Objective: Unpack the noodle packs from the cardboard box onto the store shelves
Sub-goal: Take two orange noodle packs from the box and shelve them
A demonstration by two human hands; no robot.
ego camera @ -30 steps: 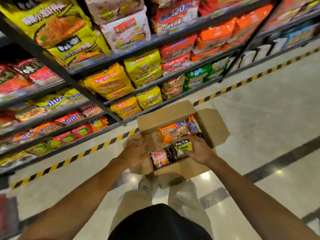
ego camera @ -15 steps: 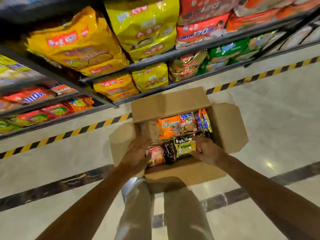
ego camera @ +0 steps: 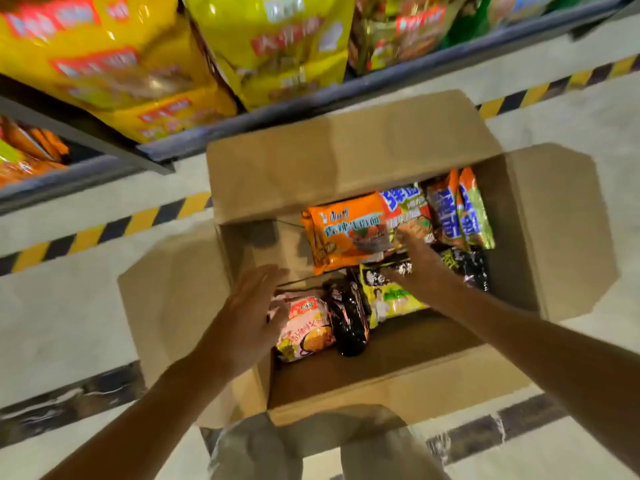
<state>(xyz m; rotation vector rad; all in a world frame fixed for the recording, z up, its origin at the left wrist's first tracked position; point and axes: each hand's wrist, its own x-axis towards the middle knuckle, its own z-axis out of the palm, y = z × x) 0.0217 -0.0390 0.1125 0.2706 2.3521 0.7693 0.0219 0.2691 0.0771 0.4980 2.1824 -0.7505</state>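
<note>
An open cardboard box [ego camera: 346,161] sits on the floor below me with its flaps spread. Inside lie an orange noodle pack [ego camera: 343,233], a pink one [ego camera: 306,327], a black one [ego camera: 348,317], a yellow-green one [ego camera: 391,299] and upright orange-blue packs [ego camera: 460,213] at the far right. My left hand [ego camera: 249,313] hovers flat with fingers apart over the box's left side, above the pink pack. My right hand [ego camera: 412,251] reaches into the box, fingertips touching the orange pack's right edge; whether it grips is unclear.
The lowest store shelf [ego camera: 242,123] runs across the top, stacked with large yellow noodle bags [ego camera: 138,64] and green-yellow bags [ego camera: 277,46]. A yellow-black hazard stripe [ego camera: 104,233] marks the floor under the shelf. My legs [ego camera: 311,448] stand against the box's near wall.
The camera has dropped closer to the box. My left hand has let go of the left flap and moved over the box. My right hand has shifted from the yellow-green pack up to the orange pack.
</note>
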